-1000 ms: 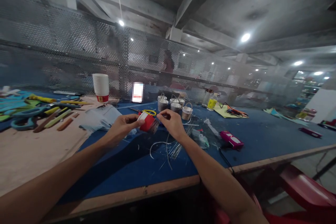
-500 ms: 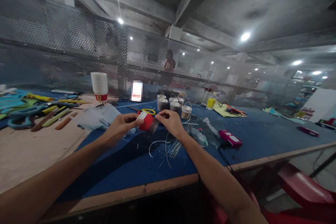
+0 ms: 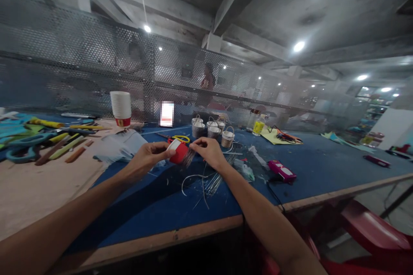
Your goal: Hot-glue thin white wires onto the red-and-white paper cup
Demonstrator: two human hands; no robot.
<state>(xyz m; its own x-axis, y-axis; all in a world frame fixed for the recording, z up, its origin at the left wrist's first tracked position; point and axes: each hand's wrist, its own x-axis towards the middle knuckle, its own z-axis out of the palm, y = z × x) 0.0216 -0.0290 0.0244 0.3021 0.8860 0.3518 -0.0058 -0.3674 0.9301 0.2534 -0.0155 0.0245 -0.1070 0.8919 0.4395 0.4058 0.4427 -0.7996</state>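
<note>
Over the blue table, my left hand (image 3: 150, 155) grips a red paper cup (image 3: 179, 153) with a white band, its thumb and fingers on the white part. The cup lies tilted in the air. Thin strands (image 3: 187, 160) fan out from its right end. At those strands, my right hand (image 3: 209, 152) has thumb and forefinger pinched together; what exactly sits between the fingertips is too small to make out. Just behind are yellow-handled scissors (image 3: 181, 139) and several small wrapped cups with loop handles (image 3: 227, 138). Loose thin wires (image 3: 215, 184) lie below my right hand.
A stack of white paper cups (image 3: 121, 104) stands at back left, near blue scissors (image 3: 24, 147) and craft tools on a board (image 3: 41, 189). A magenta device (image 3: 282, 171), yellow-labelled bottle (image 3: 259, 125) and lit phone (image 3: 167, 114) are also on the table. A red chair (image 3: 374, 227) is at lower right.
The red cup has shifted very slightly left and tilted a little, and the strands are more spread out. My hands otherwise keep their places; the whole view has moved slightly.
</note>
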